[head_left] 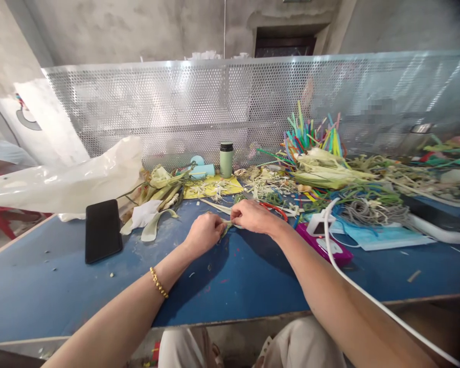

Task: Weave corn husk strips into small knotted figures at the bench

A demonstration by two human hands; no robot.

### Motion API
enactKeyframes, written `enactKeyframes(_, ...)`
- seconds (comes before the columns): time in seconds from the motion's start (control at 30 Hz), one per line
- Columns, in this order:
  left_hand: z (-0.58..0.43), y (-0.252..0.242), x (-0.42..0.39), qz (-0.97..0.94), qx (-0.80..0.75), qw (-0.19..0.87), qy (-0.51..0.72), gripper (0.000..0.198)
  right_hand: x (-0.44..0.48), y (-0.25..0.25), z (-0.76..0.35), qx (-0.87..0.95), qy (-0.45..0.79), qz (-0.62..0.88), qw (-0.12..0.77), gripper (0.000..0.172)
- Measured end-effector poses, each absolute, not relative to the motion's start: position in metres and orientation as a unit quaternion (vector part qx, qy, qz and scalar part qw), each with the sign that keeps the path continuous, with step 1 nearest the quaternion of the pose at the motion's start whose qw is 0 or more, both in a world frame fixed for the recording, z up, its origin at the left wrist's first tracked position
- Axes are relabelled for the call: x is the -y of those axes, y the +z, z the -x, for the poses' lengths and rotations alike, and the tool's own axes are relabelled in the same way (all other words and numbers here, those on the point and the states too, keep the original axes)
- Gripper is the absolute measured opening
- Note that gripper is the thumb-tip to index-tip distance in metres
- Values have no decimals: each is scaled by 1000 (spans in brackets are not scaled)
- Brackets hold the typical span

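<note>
Both hands meet over the blue table (199, 301), a little above its surface. My left hand (205, 232), with a gold bead bracelet (159, 282) at its wrist, is pinched on a pale green strip of corn husk (228, 225). From the other side my right hand (253, 215) pinches the same strip, its fingertips close to those of the left. A longer pale husk piece (216, 206) sticks out behind the fingers. The fingers hide most of the strip between them. More loose husk (153, 228) and a white crumpled paper (145, 213) lie to the left.
A black phone (103, 231) lies at left beside a white plastic bag (72, 179). Behind stand a green tumbler (226, 161) and a perforated metal screen (168, 107). At right are husk bundles (325, 171), coloured stems (301, 133), a purple device (325, 245) and a white cable (352, 286).
</note>
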State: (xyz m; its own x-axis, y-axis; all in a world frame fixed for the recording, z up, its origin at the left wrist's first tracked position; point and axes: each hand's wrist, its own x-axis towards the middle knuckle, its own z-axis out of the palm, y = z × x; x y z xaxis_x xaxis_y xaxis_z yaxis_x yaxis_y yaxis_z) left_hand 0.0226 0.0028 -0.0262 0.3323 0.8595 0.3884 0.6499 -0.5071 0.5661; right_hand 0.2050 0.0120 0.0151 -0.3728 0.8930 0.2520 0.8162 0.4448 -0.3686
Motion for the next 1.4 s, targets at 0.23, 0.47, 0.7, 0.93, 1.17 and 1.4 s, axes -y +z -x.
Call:
enactKeyframes(0.23, -24, -21, -3, -770, -489, 201, 356, 16, -11, 20, -195, 805, 123, 494, 304, 11)
enactKeyframes(0.47, -15, -12, -8, -680, -432, 334, 490, 14, -2, 28, -188, 773, 202, 416, 434, 9)
enactKeyframes(0.7, -12, 1, -5, -555, -372, 440, 600, 26, -4, 33, -195, 696, 226, 391, 559, 19)
enactKeyframes(0.93, -14, 4, 0, -547, -336, 476, 601, 24, 5, 37, -194, 740, 159, 377, 534, 14)
enactKeyframes(1.17, -17, 3, 4, -558, -327, 504, 573, 26, 7, 37, -189, 752, 152, 368, 525, 10)
enactKeyframes(1.4, -18, 11, 14, -602, -310, 533, 508, 31, 10, 36, -186, 755, 165, 383, 506, 7)
